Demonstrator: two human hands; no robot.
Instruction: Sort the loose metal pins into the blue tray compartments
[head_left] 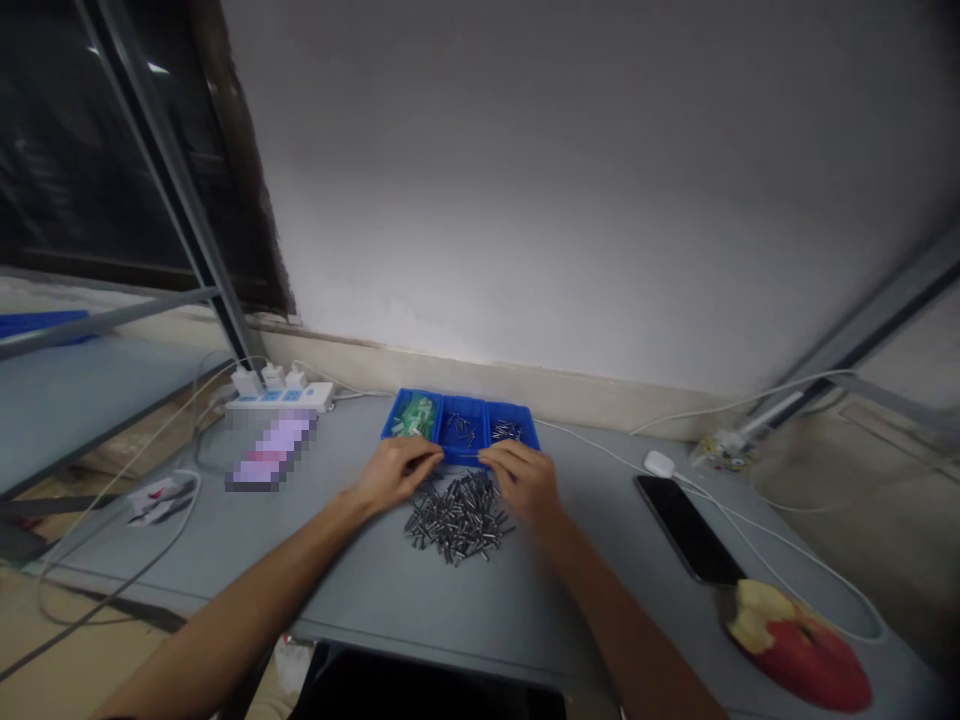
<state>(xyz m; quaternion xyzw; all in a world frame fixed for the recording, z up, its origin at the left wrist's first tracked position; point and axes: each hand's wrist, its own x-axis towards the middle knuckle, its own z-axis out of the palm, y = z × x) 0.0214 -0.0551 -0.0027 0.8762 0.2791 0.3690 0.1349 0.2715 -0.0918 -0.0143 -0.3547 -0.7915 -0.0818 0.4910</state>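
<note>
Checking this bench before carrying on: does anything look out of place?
A bitten red apple lies on the grey table beside the black phone, food among small parts. Loose metal pins also sit heaped outside the blue tray.

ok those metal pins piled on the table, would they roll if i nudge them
The metal pins look like smooth, slim cylinders, so they would probably roll if nudged singly across the grey table top. They look rigid, not floppy. Lying criss-crossed in a heap, they may well slide over one another and scatter.
</note>
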